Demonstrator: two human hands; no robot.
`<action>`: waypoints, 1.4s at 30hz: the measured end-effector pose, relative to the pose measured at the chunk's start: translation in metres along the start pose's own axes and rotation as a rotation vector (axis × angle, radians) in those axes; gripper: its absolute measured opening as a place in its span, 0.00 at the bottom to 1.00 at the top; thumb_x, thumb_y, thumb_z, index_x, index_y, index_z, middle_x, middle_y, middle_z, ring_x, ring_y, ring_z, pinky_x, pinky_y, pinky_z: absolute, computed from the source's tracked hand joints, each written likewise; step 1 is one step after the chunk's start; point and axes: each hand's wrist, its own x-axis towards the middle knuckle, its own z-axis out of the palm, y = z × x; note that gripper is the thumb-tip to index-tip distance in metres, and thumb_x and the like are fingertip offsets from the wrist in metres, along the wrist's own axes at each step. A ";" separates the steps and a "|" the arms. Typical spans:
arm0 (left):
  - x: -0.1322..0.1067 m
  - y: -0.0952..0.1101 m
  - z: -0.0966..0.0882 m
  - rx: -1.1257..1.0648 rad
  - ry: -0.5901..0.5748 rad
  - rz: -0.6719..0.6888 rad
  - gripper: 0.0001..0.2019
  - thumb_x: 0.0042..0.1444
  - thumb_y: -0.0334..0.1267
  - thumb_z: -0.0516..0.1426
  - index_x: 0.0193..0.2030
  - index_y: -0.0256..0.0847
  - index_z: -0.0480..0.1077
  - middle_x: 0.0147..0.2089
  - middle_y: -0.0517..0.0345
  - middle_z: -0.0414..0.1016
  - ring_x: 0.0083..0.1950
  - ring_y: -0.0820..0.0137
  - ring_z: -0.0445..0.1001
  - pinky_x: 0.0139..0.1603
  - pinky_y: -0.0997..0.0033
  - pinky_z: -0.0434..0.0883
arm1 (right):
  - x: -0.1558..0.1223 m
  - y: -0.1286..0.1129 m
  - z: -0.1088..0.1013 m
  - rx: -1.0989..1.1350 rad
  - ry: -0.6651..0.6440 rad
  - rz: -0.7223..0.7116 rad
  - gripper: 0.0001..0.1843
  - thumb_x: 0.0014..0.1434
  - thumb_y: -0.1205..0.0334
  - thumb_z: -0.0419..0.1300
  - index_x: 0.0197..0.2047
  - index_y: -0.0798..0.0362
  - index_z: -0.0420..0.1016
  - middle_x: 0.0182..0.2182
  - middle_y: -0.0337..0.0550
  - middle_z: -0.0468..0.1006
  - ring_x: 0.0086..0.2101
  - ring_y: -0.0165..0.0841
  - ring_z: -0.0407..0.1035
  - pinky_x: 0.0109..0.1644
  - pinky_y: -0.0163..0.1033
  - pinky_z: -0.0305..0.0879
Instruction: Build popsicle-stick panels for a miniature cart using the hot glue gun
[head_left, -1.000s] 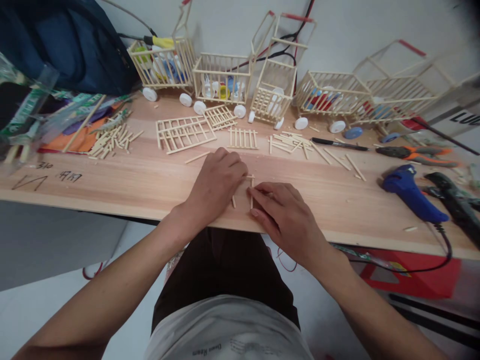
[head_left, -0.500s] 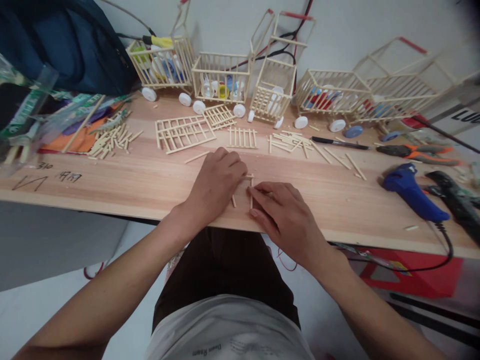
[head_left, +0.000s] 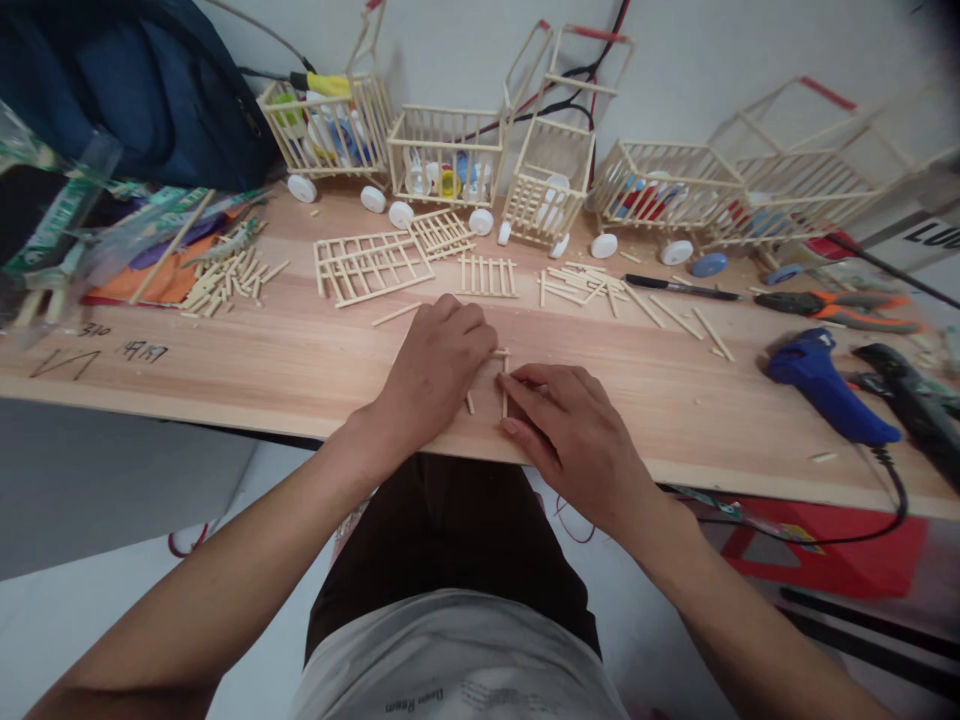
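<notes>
Near the table's front edge, my left hand (head_left: 439, 365) is closed and pressed down over a thin wooden stick (head_left: 501, 353), of which only the right end shows. Opposite it, my right hand (head_left: 574, 420) pinches a second wooden stick (head_left: 505, 405) that runs toward my body and meets the end of the first at a corner. Another short stick (head_left: 470, 402) pokes out below my left palm. How far the pieces extend under my left fingers is hidden.
Behind my hands lie a slatted stick panel (head_left: 375, 268), a small comb-like frame (head_left: 487, 278) and loose sticks (head_left: 585, 282). Miniature stick carts (head_left: 446, 155) line the wall. At right are pliers (head_left: 832, 303) and a blue glue gun (head_left: 829, 385) with its cord.
The whole view has shifted very slightly. Both hands keep the same hold on the sticks.
</notes>
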 end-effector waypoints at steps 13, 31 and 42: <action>-0.005 -0.005 -0.014 -0.154 0.154 -0.130 0.09 0.64 0.32 0.52 0.44 0.39 0.74 0.42 0.54 0.77 0.45 0.64 0.70 0.49 0.60 0.66 | -0.002 0.002 0.000 0.017 0.015 0.014 0.18 0.65 0.62 0.56 0.55 0.57 0.74 0.48 0.54 0.75 0.48 0.42 0.67 0.54 0.51 0.67; -0.051 0.023 -0.028 -0.074 0.033 -0.092 0.08 0.64 0.36 0.55 0.40 0.41 0.76 0.41 0.52 0.74 0.46 0.62 0.65 0.47 0.59 0.64 | -0.004 0.004 0.004 0.019 0.024 0.008 0.18 0.65 0.62 0.56 0.56 0.55 0.73 0.49 0.53 0.75 0.49 0.42 0.67 0.54 0.51 0.66; -0.048 0.015 -0.027 -0.153 0.100 -0.101 0.07 0.64 0.36 0.54 0.43 0.40 0.74 0.43 0.53 0.74 0.47 0.63 0.66 0.49 0.60 0.66 | -0.004 0.003 0.003 0.011 0.024 0.010 0.18 0.65 0.61 0.56 0.56 0.57 0.73 0.49 0.54 0.75 0.50 0.42 0.67 0.55 0.50 0.66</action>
